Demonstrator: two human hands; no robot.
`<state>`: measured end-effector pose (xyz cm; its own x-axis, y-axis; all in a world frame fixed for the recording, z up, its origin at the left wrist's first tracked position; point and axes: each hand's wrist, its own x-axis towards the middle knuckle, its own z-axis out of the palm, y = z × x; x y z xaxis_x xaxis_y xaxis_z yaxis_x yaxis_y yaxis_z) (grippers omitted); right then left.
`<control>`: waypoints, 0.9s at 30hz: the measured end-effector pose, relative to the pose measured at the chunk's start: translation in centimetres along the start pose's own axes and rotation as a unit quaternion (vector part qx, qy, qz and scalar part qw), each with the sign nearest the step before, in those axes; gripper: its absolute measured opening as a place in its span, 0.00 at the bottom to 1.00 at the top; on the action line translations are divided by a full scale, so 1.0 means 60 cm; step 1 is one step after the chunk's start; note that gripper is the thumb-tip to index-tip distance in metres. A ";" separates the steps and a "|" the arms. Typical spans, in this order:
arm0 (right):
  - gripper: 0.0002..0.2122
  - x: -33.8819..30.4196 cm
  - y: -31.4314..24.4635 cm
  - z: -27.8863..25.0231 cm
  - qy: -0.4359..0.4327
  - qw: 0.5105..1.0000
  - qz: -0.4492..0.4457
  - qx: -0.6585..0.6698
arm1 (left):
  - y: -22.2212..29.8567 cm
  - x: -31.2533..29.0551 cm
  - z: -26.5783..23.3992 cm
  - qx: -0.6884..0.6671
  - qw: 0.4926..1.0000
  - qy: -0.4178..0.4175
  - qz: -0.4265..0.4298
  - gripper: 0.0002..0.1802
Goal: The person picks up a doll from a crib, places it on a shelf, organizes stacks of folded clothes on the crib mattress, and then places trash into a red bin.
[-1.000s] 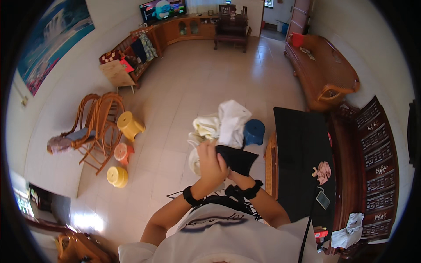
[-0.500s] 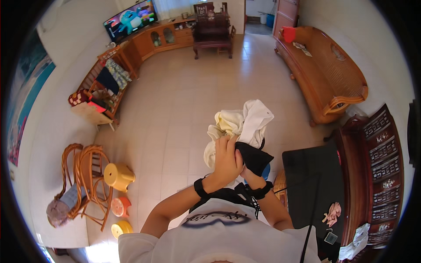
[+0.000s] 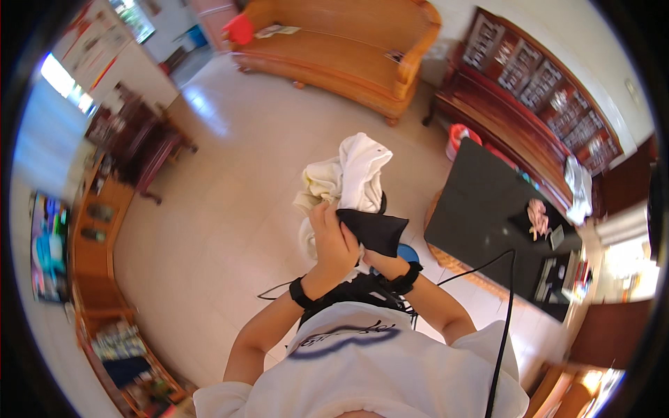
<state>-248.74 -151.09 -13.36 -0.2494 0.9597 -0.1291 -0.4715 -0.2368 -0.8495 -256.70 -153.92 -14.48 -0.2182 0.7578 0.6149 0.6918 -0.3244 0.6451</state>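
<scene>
A crumpled bundle of white and cream cloth (image 3: pixel 359 171) is held up in front of my body; the folds hide what kind of pieces it is made of. My left hand (image 3: pixel 334 240) is closed on its near side, thumb toward the middle. A black piece of cloth (image 3: pixel 380 231) lies across the bundle's right side, its corner pointing right. Beneath that black cloth, my right hand (image 3: pixel 385 264) grips from below, with most of its fingers hidden. Both wrists wear black bands.
To my right stands a low black-topped table (image 3: pixel 481 209) bearing a pink cloth (image 3: pixel 537 217). A dark carved wooden bench (image 3: pixel 516 111) is behind it, a red bin (image 3: pixel 460 137) by its corner. A wooden sofa (image 3: pixel 334 59) stands ahead. Something round and blue (image 3: pixel 408 255) shows beside my right wrist.
My view has turned to the right, so the television and dark chair now appear at the left and the black table shows fully. Both hands keep the same hold on the cloth.
</scene>
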 end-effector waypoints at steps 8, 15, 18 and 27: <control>0.15 0.238 0.015 -0.091 0.141 0.988 -0.058 0.028 | -0.110 0.209 0.176 -0.114 0.978 -0.166 0.059 0.21; 0.22 0.478 -0.052 -0.167 0.236 0.965 -0.113 0.030 | -0.207 0.370 0.384 -0.146 0.960 -0.237 0.042 0.20; 0.21 0.572 -0.105 -0.212 0.280 0.949 -0.133 0.051 | -0.223 0.443 0.483 -0.164 0.949 -0.263 0.049 0.20; 0.20 0.841 -0.204 -0.405 0.386 0.899 -0.184 0.091 | -0.302 0.600 0.820 -0.234 0.890 -0.383 0.079 0.19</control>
<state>-235.01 -96.10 -21.90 0.5801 0.7808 -0.2318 -0.5504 0.1659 -0.8183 -243.21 -92.88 -26.34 0.5134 0.7877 0.3406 0.2714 -0.5256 0.8063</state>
